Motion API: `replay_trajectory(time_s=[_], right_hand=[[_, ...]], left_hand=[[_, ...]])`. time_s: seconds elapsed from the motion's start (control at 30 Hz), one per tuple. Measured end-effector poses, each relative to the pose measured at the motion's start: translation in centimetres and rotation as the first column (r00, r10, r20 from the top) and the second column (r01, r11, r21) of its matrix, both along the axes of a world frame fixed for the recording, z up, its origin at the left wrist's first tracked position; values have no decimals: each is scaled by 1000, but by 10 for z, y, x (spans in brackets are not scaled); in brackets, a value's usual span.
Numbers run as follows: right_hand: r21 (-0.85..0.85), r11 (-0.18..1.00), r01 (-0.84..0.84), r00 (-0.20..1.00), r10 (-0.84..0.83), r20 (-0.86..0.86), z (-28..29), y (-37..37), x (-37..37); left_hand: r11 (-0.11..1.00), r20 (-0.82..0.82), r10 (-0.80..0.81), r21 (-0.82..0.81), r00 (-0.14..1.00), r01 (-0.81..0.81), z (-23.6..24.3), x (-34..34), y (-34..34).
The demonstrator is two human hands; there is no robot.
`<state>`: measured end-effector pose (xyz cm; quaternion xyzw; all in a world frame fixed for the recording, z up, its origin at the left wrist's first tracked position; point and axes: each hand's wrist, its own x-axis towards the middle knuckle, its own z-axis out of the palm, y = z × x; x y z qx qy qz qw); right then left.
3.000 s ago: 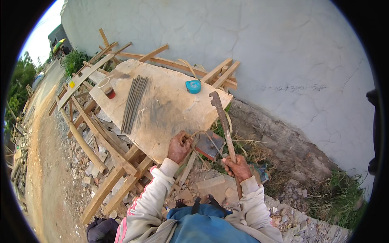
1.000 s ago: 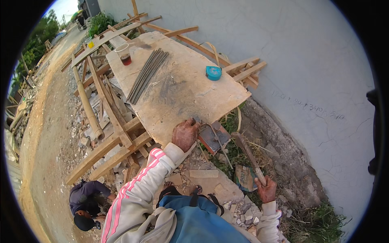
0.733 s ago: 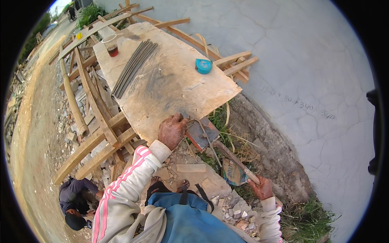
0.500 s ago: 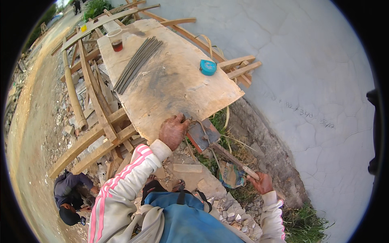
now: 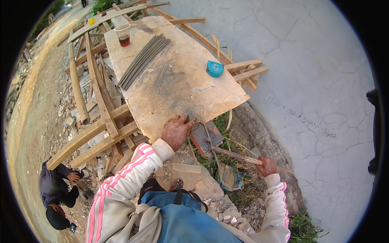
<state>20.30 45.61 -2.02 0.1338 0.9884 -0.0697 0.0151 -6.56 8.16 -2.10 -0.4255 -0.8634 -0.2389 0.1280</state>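
"What do your hands have?"

"My right hand (image 5: 266, 166) has its fingers wrapped tight around the long bar (image 5: 237, 154). My left hand (image 5: 177, 132) is at the near edge of the counter (image 5: 194, 91), fingers curled down. I can't tell how tightly they pinch, because the tips are hidden."

"Where's the thin bent rod (image 5: 208, 133)?"

"Just right of my left fingers, over the flat metal block (image 5: 199, 138). It starts by those fingertips, bends, then slants down toward me and a bit right."

"Which hand is nearer to it?"

"My left. My right hand is well off to the side, but the bar reaches across."

"How does the bar lie?"

"It slants up and left from my right hand, and its far end meets the rod just past the bend. I can't see if it hooks on. So the bar runs across the rod's long leg, not along it."
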Motion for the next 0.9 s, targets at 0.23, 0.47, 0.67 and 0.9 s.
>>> replay_trajectory(time_s=[0.23, 0.47, 0.67, 0.9], right_hand=[[-61, 997, 55, 998, -57, -28, -5, -11, 6], [-73, 993, 94, 989, -101, -105, -6, -25, 13], [38, 978, 205, 976, -202, -83, 2, -37, 16], [125, 925, 358, 931, -345, -115, 19, -105, 54]], left_hand=[[999, -16, 26, -26, 1000, -27, -1, 0, 1], [999, -20, 39, -37, 999, -40, -3, 1, 2], [997, -17, 44, -69, 999, -45, -2, 2, 3], [1000, 16, 16, -26, 1000, -16, -2, -1, 3]])
